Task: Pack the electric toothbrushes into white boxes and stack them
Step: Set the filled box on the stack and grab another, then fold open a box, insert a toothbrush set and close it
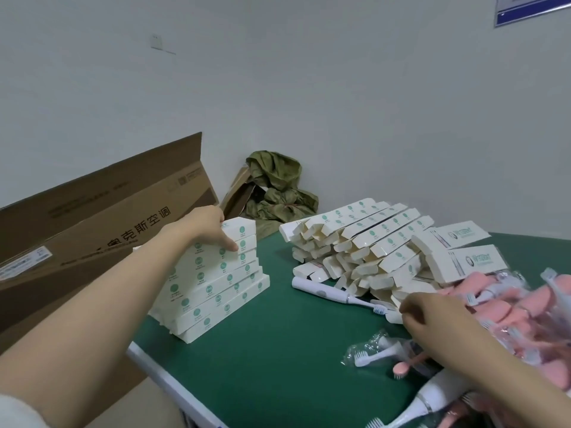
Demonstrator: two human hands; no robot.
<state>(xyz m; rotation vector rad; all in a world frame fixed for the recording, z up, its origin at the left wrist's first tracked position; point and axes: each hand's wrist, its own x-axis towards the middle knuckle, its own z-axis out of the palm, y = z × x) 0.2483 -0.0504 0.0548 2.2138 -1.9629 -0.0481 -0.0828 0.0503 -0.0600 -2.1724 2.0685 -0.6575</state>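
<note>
Boxes (213,285): we're gripping top box (244,231) w/ left hand (207,225), prob. to square them; right hand (426,313) hovering by empties (370,242), can't tell grip.

the carton (123,217) left of the stack (216,273) carried large black characters, "克斯空调", with the one before them partly hidden. its white sticker (24,261) and small print were too fine to read. the stack's boxes bore green round marks with illegible captions. the flat boxes (469,236) right of the stack showed a blurred grey logo word. the blue sign (531,7) high above them was unreadable.
</note>
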